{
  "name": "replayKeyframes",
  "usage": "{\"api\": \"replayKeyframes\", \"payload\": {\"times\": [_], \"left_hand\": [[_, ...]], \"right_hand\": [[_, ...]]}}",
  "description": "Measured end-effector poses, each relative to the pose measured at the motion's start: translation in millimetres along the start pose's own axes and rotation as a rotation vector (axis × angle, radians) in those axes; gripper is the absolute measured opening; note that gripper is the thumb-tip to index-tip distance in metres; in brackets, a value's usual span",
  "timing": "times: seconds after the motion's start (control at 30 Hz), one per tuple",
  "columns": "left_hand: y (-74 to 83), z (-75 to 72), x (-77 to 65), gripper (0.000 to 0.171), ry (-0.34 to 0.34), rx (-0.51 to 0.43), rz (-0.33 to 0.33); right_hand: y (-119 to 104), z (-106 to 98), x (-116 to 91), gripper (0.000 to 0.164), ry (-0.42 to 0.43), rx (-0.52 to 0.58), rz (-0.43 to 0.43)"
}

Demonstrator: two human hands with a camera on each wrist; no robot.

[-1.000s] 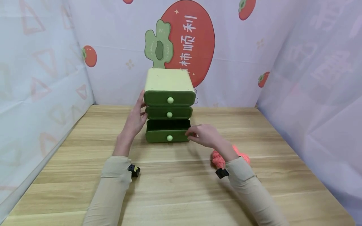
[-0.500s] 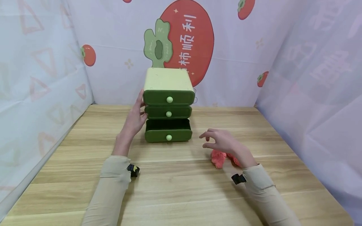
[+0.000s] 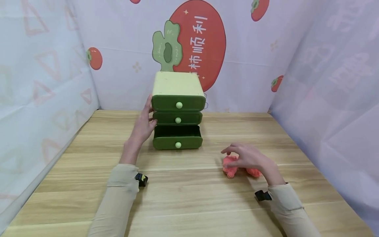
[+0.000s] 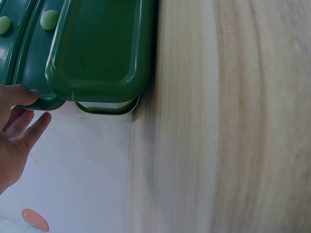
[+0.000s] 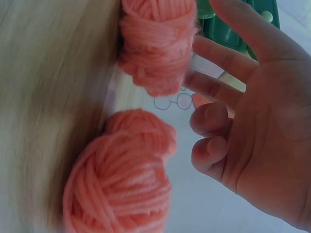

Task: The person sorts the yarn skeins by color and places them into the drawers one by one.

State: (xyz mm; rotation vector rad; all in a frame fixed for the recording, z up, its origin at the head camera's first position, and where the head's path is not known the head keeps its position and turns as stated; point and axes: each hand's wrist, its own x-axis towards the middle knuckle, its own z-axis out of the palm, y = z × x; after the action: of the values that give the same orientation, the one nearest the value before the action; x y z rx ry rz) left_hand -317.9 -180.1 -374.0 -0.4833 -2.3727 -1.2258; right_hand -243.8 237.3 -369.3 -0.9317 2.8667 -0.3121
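Note:
A small cabinet (image 3: 177, 84) with a cream top and green drawers stands at the back of the table. Its bottom drawer (image 3: 165, 144) is pulled out, with no contents visible in the shaded inside. My left hand (image 3: 142, 127) grips the cabinet's left side; in the left wrist view its thumb lies on the middle drawer's front (image 4: 36, 77). Over coral yarn balls (image 3: 229, 171), my right hand (image 3: 251, 157) hovers with fingers loosely bent and apart. The right wrist view has one yarn ball (image 5: 158, 46) near the fingertips and more yarn (image 5: 121, 187) below; no grip shows.
The wooden table (image 3: 177, 204) extends in front of the cabinet. Printed cloth walls (image 3: 124, 79) enclose its back and sides. Black wrist cameras (image 3: 263, 195) sit at both cuffs.
My right hand has left the bottom drawer's right edge and moved right and nearer, over the yarn, its fingers spreading. The left hand has stayed on the cabinet; the drawer remains pulled out.

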Motion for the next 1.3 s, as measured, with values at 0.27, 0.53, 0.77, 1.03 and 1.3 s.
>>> {"api": "replayKeyframes", "payload": {"times": [0.27,0.53,0.77,1.03,1.3], "left_hand": [[0.4,-2.4,-1.4,0.099,0.019,0.031,0.036],[0.2,-1.8,-2.1,0.099,0.021,0.024,0.033],[0.9,-1.4,-2.9,0.098,0.017,0.016,0.025],[0.8,-1.3,-2.4,0.099,0.011,0.014,0.019],[2.2,-1.5,-2.3,0.1,0.004,0.002,0.011]], "right_hand": [[2.0,-1.0,-11.5,0.06,-0.079,0.034,0.03],[4.8,1.1,-15.1,0.056,-0.11,0.07,0.087],[6.1,2.1,-14.7,0.049,-0.095,0.053,0.072],[7.5,3.7,-13.3,0.042,-0.069,0.035,0.068],[9.5,5.0,-10.8,0.036,-0.053,0.065,0.014]]}}
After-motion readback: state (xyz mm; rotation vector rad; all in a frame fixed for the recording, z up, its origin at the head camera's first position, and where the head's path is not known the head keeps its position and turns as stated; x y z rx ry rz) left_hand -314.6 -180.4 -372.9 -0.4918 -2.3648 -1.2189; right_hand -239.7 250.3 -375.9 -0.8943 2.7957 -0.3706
